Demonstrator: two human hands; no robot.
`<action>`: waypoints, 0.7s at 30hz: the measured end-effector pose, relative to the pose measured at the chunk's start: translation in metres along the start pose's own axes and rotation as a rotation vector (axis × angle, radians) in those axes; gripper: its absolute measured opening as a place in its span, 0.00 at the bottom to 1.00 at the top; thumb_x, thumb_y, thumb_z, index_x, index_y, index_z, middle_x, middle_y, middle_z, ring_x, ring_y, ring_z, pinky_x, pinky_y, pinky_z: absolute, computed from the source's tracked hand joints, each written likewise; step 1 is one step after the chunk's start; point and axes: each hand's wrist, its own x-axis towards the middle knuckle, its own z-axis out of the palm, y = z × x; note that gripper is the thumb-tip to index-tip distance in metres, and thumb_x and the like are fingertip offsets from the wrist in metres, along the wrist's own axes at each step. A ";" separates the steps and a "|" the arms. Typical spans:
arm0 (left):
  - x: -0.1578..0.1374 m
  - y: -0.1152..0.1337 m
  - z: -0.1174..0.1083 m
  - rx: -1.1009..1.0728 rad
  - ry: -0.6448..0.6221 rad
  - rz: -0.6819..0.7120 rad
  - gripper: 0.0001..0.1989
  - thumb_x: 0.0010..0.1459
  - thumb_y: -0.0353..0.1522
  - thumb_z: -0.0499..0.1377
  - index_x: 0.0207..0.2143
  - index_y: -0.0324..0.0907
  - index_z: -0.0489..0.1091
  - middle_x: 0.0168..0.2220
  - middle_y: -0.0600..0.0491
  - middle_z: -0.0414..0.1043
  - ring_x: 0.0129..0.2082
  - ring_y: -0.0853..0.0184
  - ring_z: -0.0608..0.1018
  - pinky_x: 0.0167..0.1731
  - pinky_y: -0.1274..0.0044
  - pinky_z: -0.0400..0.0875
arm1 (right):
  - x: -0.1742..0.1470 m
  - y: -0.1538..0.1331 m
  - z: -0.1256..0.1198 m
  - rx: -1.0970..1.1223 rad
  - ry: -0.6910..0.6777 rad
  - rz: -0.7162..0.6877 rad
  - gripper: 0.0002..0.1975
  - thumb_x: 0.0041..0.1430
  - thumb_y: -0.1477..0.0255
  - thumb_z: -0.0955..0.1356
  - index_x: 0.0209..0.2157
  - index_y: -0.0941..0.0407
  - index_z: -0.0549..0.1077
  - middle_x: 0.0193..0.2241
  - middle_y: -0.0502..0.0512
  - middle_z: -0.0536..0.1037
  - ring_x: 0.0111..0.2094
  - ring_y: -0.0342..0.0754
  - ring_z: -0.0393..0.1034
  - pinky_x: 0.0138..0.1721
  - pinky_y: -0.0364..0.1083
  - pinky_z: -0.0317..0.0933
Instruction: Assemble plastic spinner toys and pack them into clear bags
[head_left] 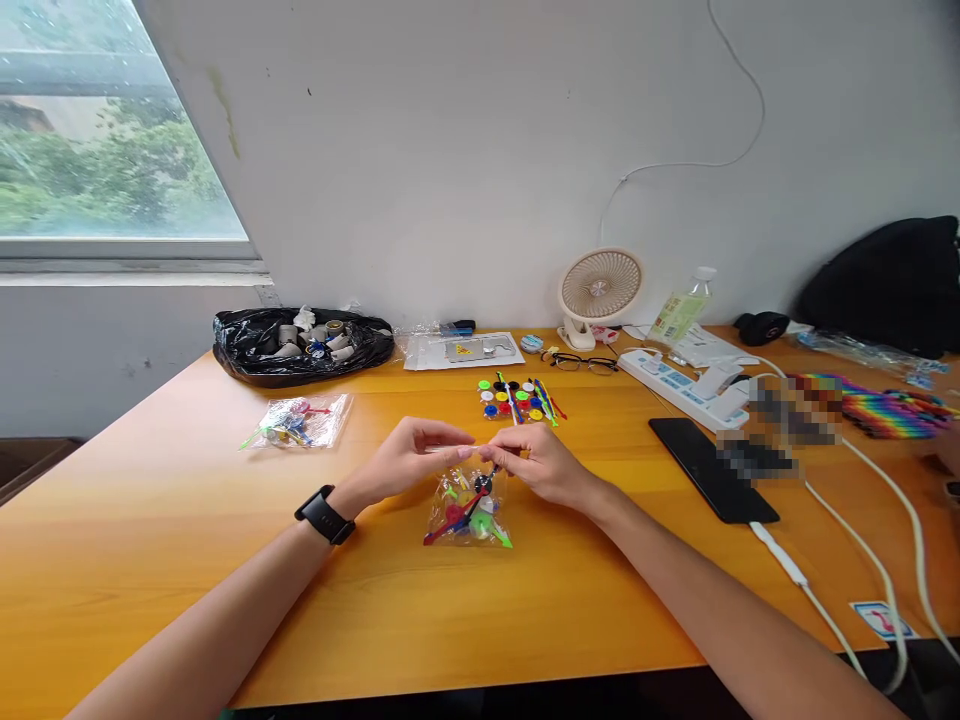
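A clear plastic bag hangs between my hands, just over the table. Coloured plastic arrows and round discs in red, green, black and white show through it. My left hand pinches the bag's top edge between thumb and fingers. At the same edge, my right hand pinches the other side, its fingertips close to the left thumb. Beyond my hands lie several loose round discs with several loose arrows. A second clear bag of similar parts rests flat to the left.
A black plastic bag with grey rolls stands at the back left. Behind are a small fan, glasses and a bottle. On the right lie a power strip, a phone and white cables.
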 end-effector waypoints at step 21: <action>0.001 0.008 -0.059 0.265 0.162 0.040 0.17 0.58 0.45 0.70 0.35 0.38 0.83 0.32 0.46 0.83 0.29 0.66 0.81 0.28 0.79 0.74 | 0.004 0.020 0.008 0.321 0.049 0.247 0.25 0.66 0.49 0.68 0.40 0.59 0.77 0.23 0.50 0.76 0.22 0.42 0.68 0.24 0.40 0.62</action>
